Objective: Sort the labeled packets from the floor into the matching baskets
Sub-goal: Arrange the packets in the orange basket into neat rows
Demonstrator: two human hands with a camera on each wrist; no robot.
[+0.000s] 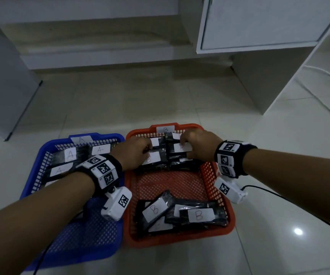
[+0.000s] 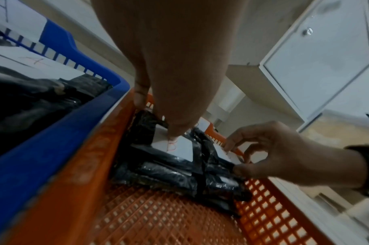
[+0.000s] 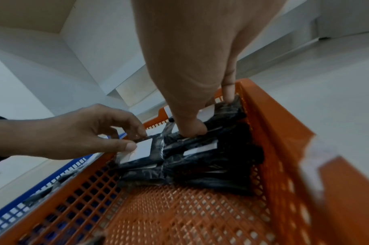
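An orange basket (image 1: 180,238) marked B holds black packets with white B labels. In its far end my left hand (image 1: 138,153) pinches one B packet (image 1: 153,158) at its label, thumb on top. Beside it, my right hand (image 1: 196,145) grips another B packet (image 1: 182,147) from above, fingers curled over its edges. In the right wrist view that packet (image 3: 227,109) sits on top of a stack against the basket's wall. Two more B packets (image 1: 199,215) lie at the near end. The blue basket (image 1: 92,225) marked A holds several A packets (image 1: 70,154).
A white cabinet (image 1: 259,22) hangs at the upper right and a grey panel (image 1: 1,86) stands at the left. A black cable (image 1: 279,197) runs over the tiled floor to the right of the orange basket.
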